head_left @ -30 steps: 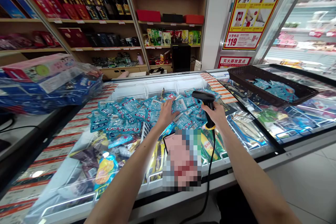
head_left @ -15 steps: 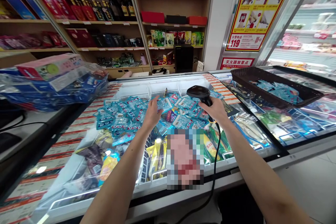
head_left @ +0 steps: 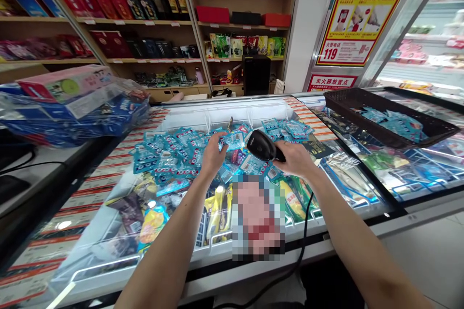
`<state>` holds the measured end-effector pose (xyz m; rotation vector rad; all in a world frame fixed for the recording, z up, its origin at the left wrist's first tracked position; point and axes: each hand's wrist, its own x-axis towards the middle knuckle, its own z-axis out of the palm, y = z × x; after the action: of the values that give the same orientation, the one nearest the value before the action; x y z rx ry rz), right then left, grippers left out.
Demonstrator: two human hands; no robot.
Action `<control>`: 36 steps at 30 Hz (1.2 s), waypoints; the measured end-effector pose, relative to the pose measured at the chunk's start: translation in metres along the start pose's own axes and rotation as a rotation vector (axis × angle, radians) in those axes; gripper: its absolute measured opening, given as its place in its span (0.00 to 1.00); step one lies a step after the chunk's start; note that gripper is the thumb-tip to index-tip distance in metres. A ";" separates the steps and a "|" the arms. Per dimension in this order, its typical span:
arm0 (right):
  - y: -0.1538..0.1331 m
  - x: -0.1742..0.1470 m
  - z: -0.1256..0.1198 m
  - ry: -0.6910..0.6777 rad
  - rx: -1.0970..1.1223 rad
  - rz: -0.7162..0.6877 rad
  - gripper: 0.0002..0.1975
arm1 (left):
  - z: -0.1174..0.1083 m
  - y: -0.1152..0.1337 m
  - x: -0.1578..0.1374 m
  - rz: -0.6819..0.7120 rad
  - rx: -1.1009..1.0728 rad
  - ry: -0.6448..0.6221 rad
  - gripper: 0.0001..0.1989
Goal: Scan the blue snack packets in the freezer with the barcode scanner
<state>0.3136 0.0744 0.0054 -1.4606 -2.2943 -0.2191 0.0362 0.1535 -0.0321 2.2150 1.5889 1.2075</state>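
Observation:
My right hand (head_left: 294, 158) is wrapped round the handle of a black barcode scanner (head_left: 260, 145), whose head leans left toward my left hand (head_left: 214, 153). Between the thumb and fingers of that left hand is a small blue packet (head_left: 235, 140), just left of the scanner. Many similar blue packets (head_left: 170, 152) lie spread over the glass top of a chest freezer (head_left: 141, 193), with more to the right behind the scanner. A black cable (head_left: 306, 224) hangs below my right hand and runs down over the freezer's front edge.
A dark brown basket (head_left: 335, 101) holding more blue packets stands at the right. Plastic-wrapped boxes (head_left: 72, 106) are stacked at the left. Shelves of goods (head_left: 232, 26) line the back. A pixelated patch (head_left: 258, 217) hides part of the freezer's front.
The scanner has tilted down and swung left, bringing its head closer to the packet in my left hand. The whole view has shifted slightly.

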 end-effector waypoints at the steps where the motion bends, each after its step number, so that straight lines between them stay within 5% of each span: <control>1: -0.001 0.000 0.001 -0.012 -0.003 -0.009 0.18 | 0.001 0.001 0.000 0.012 0.003 0.004 0.19; 25: -0.016 0.004 0.004 -0.149 -0.071 -0.026 0.18 | 0.000 0.003 -0.003 0.100 0.033 0.004 0.20; 36: -0.007 0.004 0.011 -0.064 -0.080 0.033 0.20 | -0.004 0.003 -0.003 0.069 0.111 0.085 0.21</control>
<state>0.3033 0.0782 -0.0020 -1.5645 -2.3347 -0.2608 0.0358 0.1482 -0.0294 2.3333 1.6622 1.2777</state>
